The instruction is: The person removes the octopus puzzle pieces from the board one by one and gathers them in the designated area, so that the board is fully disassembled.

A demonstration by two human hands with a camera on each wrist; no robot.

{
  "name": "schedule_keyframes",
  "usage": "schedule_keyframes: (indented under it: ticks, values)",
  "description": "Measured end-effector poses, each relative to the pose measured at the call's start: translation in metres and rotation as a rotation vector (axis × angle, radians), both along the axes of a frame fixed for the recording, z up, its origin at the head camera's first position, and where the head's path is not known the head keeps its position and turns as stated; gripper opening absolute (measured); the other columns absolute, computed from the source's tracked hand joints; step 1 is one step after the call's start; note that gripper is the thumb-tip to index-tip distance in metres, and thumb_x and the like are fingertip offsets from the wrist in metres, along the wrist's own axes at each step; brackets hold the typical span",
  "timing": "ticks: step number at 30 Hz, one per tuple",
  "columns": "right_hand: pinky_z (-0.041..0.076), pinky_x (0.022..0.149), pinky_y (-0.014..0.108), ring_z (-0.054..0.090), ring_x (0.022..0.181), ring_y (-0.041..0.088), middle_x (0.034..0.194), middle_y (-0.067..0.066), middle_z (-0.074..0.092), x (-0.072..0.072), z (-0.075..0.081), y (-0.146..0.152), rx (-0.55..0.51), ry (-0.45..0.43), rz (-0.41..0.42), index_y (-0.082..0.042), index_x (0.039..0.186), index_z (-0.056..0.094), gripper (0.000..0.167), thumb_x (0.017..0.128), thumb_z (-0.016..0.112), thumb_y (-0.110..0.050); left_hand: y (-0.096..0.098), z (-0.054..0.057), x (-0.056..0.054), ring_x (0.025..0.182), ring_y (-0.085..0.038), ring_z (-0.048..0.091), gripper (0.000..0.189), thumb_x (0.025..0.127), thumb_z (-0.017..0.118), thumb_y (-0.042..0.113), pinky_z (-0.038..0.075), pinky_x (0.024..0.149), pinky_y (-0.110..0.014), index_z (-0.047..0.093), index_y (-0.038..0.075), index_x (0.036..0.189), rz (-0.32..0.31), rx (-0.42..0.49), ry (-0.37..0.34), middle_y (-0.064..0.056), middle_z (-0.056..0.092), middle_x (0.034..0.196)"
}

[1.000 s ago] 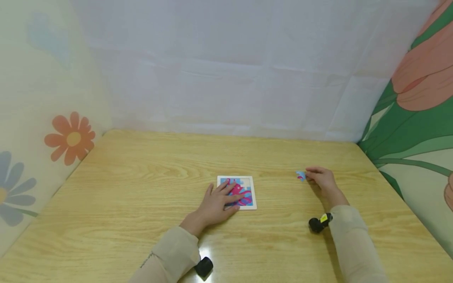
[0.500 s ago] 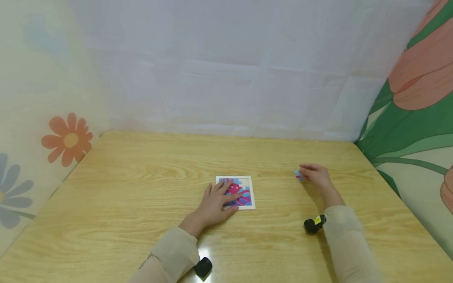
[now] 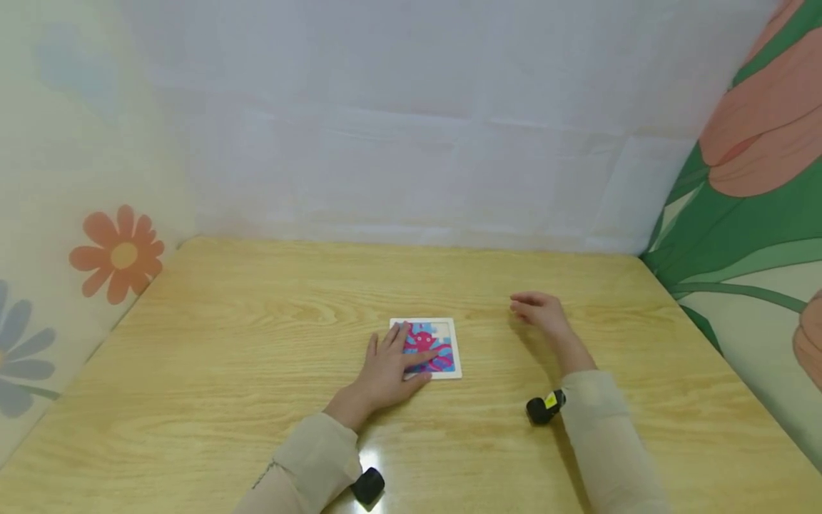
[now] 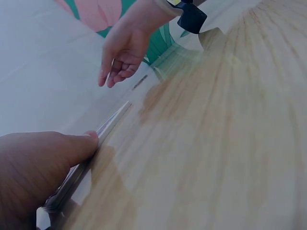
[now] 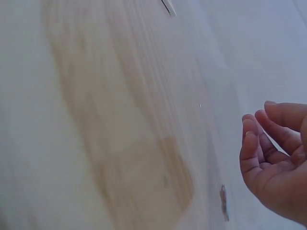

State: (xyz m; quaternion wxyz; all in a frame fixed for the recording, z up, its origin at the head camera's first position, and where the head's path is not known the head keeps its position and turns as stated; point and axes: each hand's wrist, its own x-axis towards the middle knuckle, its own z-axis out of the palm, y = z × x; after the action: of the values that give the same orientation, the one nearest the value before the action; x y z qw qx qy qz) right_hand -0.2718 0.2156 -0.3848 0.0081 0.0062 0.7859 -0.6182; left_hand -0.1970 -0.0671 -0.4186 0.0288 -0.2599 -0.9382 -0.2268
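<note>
My left hand (image 3: 388,368) lies over the left part of a white-framed puzzle (image 3: 458,357), which shows a pink octopus on blue. A pale gap shows at the puzzle's upper right corner. In the left wrist view, that hand's thumb (image 4: 79,146) rests along the frame's edge. My right hand (image 3: 538,310) is raised above the table, its fingers loosely bent, and I see nothing between them in the right wrist view. Below it, a loose puzzle piece (image 5: 224,203) lies on the table, seen nearly edge-on. The head view hides this piece behind the right hand.
The wood-grain table (image 3: 289,300) is glossy. A white cloth (image 3: 398,128) hangs behind it, with flower-printed walls at both sides. A black wrist camera (image 3: 544,408) sits by the right sleeve, another black camera (image 3: 369,487) by the left.
My right hand has moved left, from beside the blue and pink piece to over it, and the piece has passed out of the head view. The left hand stays on the puzzle.
</note>
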Motion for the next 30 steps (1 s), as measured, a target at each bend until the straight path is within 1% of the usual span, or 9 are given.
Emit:
schedule_keyframes:
  ticks: [4, 8, 12, 14, 17, 21, 24, 30]
  values:
    - [0.046, 0.066, 0.025, 0.055, 0.067, 0.008, 0.078, -0.001, 0.061, 0.001, 0.001, -0.014, -0.015, 0.009, 0.028, 0.016, 0.107, 0.049, 0.032, 0.081, 0.055, -0.001, -0.001, 0.001, 0.000, 0.125, -0.038, 0.009, 0.038, 0.082, 0.053, 0.041, 0.003, 0.093, -0.058, 0.054, 0.030, 0.119, 0.006, 0.003, -0.002, -0.026, 0.019, 0.136]
    - [0.046, 0.065, 0.026, 0.055, 0.066, 0.008, 0.077, 0.000, 0.061, 0.003, 0.000, -0.028, -0.039, 0.011, 0.042, 0.016, 0.106, 0.050, 0.030, 0.080, 0.056, 0.001, -0.002, 0.000, 0.000, 0.125, -0.038, 0.009, 0.041, 0.082, 0.052, 0.041, 0.003, 0.093, -0.058, 0.051, 0.029, 0.122, 0.004, -0.001, -0.001, -0.026, 0.018, 0.136]
    - [0.046, 0.065, 0.027, 0.054, 0.065, 0.009, 0.075, -0.002, 0.060, 0.003, -0.002, -0.043, -0.045, 0.012, 0.070, 0.015, 0.104, 0.052, 0.029, 0.080, 0.057, 0.000, -0.003, 0.001, 0.000, 0.125, -0.038, 0.009, 0.045, 0.082, 0.053, 0.041, 0.003, 0.093, -0.058, 0.048, 0.026, 0.125, 0.001, 0.001, -0.001, -0.026, 0.018, 0.136]
    - [0.046, 0.064, 0.026, 0.054, 0.064, 0.009, 0.073, -0.002, 0.059, 0.003, -0.002, -0.050, -0.043, 0.021, 0.095, 0.015, 0.104, 0.052, 0.028, 0.080, 0.057, 0.000, -0.003, 0.001, 0.000, 0.125, -0.038, 0.009, 0.047, 0.082, 0.053, 0.041, 0.003, 0.093, -0.058, 0.047, 0.024, 0.125, 0.002, 0.001, 0.000, -0.026, 0.019, 0.136]
    - [0.045, 0.061, 0.024, 0.053, 0.061, 0.008, 0.070, -0.003, 0.059, 0.003, -0.003, -0.060, -0.052, 0.026, 0.111, 0.015, 0.103, 0.053, 0.027, 0.080, 0.057, 0.001, -0.003, 0.002, 0.000, 0.125, -0.037, 0.010, 0.049, 0.081, 0.053, 0.041, 0.004, 0.093, -0.058, 0.047, 0.022, 0.126, 0.010, -0.001, 0.001, -0.026, 0.020, 0.135]
    - [0.045, 0.060, 0.023, 0.052, 0.059, 0.007, 0.069, -0.004, 0.058, 0.002, -0.005, -0.073, -0.065, 0.021, 0.116, 0.014, 0.102, 0.054, 0.027, 0.079, 0.058, 0.001, -0.003, 0.003, 0.000, 0.125, -0.037, 0.010, 0.049, 0.081, 0.054, 0.042, 0.003, 0.093, -0.058, 0.048, 0.021, 0.125, 0.017, 0.001, -0.004, -0.025, 0.020, 0.136]
    - [0.045, 0.059, 0.024, 0.052, 0.059, 0.008, 0.070, -0.003, 0.058, 0.002, -0.007, -0.081, -0.075, 0.001, 0.117, 0.013, 0.101, 0.055, 0.026, 0.078, 0.058, 0.001, -0.004, 0.002, 0.000, 0.125, -0.036, 0.010, 0.049, 0.081, 0.054, 0.042, 0.004, 0.094, -0.058, 0.049, 0.021, 0.124, 0.020, 0.002, -0.003, -0.025, 0.021, 0.136]
    - [0.041, 0.052, 0.022, 0.049, 0.056, 0.010, 0.068, 0.002, 0.057, 0.005, -0.010, -0.094, -0.044, -0.019, 0.115, 0.010, 0.099, 0.057, 0.024, 0.078, 0.059, -0.001, -0.005, 0.001, 0.001, 0.126, -0.036, 0.009, 0.048, 0.080, 0.054, 0.043, 0.004, 0.094, -0.057, 0.049, 0.023, 0.124, 0.033, -0.006, -0.008, -0.026, 0.019, 0.136]
